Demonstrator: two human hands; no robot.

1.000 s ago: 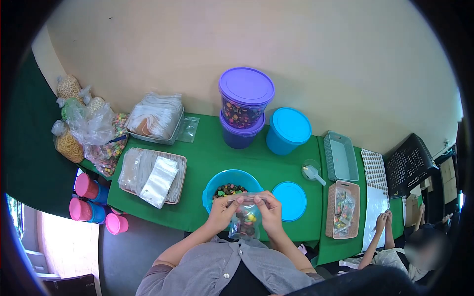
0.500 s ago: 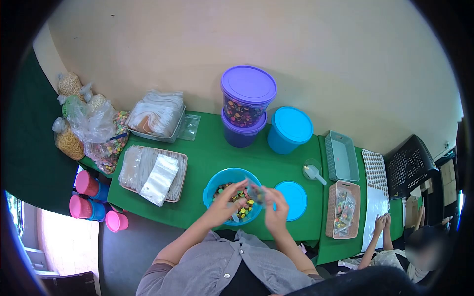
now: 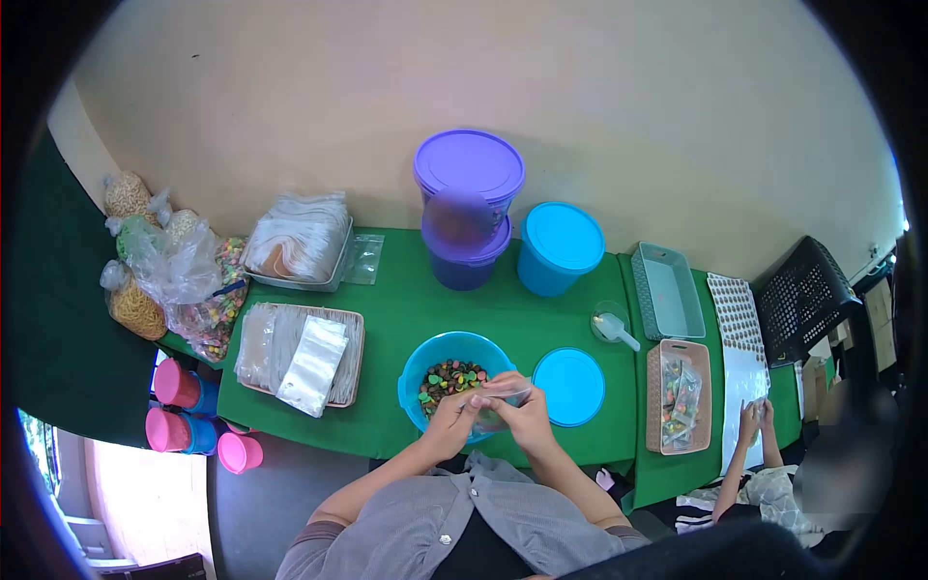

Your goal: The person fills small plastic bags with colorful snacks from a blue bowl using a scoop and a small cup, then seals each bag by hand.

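A small clear plastic bag (image 3: 510,394) is held between both hands over the front right rim of a blue tub (image 3: 408,382). My left hand (image 3: 452,423) pinches the bag's left side, with thumb and fingers together. On the right side, my right hand (image 3: 523,418) closes round the bag; the hands nearly touch. What is inside the bag is mostly hidden by the fingers. Colourful round candies (image 3: 447,382), brown, green, pink and yellow, lie in the tub. A flat blue lid (image 3: 568,387) rests on the green cloth right of the tub.
Left are baskets of plastic bags (image 3: 314,358) and stacked white packets (image 3: 300,232). Purple buckets (image 3: 469,251) and a blue bucket (image 3: 561,251) stand behind. Right are a scoop (image 3: 616,331), a grey-green basket (image 3: 667,295), a pink basket (image 3: 703,401) with filled bags, and another person's hands (image 3: 757,420).
Both hands have come together and lower, toward the tub's front right. The bag, earlier raised with candies showing inside, is now mostly covered by the fingers. My view has shifted slightly.
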